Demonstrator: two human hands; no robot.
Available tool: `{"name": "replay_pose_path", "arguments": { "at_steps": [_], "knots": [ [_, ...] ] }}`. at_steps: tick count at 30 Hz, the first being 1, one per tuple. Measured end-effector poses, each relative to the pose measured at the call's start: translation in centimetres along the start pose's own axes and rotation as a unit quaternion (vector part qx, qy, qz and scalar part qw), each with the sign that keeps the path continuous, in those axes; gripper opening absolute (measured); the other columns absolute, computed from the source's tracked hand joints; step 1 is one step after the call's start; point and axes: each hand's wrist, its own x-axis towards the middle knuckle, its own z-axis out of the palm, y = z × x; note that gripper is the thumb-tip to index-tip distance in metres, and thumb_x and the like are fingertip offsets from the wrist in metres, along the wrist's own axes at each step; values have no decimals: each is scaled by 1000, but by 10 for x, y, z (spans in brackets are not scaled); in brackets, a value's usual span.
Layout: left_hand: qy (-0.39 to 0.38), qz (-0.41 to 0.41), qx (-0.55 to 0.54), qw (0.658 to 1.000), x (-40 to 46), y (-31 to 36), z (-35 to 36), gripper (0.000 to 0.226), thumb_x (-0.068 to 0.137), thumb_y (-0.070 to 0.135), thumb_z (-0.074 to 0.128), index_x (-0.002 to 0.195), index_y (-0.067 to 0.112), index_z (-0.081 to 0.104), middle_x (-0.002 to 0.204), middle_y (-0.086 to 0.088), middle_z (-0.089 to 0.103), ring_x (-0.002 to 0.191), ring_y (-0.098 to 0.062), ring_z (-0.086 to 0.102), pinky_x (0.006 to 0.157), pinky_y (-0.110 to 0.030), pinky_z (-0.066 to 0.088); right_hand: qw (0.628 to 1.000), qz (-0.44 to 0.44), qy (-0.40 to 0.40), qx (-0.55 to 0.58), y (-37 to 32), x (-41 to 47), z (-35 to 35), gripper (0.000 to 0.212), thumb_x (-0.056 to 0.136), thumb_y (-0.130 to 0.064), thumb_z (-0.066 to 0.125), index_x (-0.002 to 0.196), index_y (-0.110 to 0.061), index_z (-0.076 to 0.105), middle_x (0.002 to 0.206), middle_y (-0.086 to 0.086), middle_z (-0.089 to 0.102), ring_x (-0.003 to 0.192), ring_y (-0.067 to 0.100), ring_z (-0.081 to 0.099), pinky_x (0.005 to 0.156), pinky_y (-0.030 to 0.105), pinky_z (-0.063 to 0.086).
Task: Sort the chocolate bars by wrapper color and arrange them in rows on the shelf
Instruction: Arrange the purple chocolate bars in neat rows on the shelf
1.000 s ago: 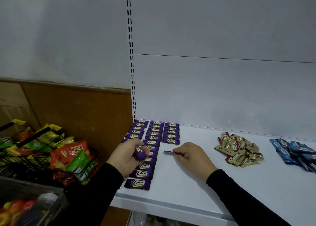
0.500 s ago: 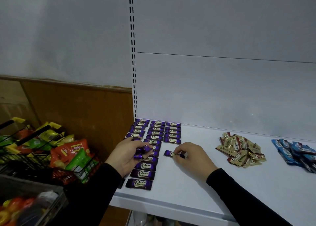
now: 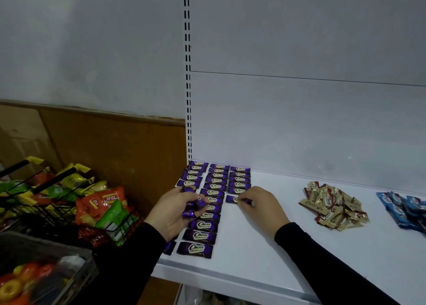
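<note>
My right hand [image 3: 260, 206] has lowered a purple-wrapped chocolate bar [image 3: 231, 199] flat onto the white shelf [image 3: 265, 247], fingers pinching it, extending the third row; my left hand [image 3: 175, 212] grips spare purple bars [image 3: 196, 206].

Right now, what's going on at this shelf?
A person is laying purple-wrapped chocolate bars in rows on the white metal shelf. The right hand pinches one purple bar, setting it at the front of the third row. The left hand grips a few more purple bars. A loose gold-wrapped pile and a blue-wrapped pile lie unsorted to the right.
</note>
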Motion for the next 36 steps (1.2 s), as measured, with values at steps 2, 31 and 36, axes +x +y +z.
{"name": "replay_pose_path", "arguments": {
  "at_steps": [2,31,36],
  "knots": [
    [-1,-4,3,1000,-1,1,-1,22,92,-12,55,109,0,59,105,-27,70,89,-35,72,61,-39,63,1000,1,6,0,1,1,2,17,90,-21,57,86,-17,73,92,-5,65,89,10,58,81,30,48],
    [-96,2,68,993,-7,-26,18,26,91,-3,63,117,3,65,104,-20,75,93,-32,75,72,-37,60,918,47,-79,385,-50,-33,-26,19,92,-19,67,111,-20,68,80,-1,69,73,7,66,65,16,47],
    [-106,-12,93,990,-11,-28,20,36,91,0,65,127,3,59,105,-22,74,93,-34,74,88,-48,59,909,75,-102,398,-47,-34,-30,23,89,-16,70,111,-20,66,83,-2,71,69,3,61,60,14,45]
  ]
}}
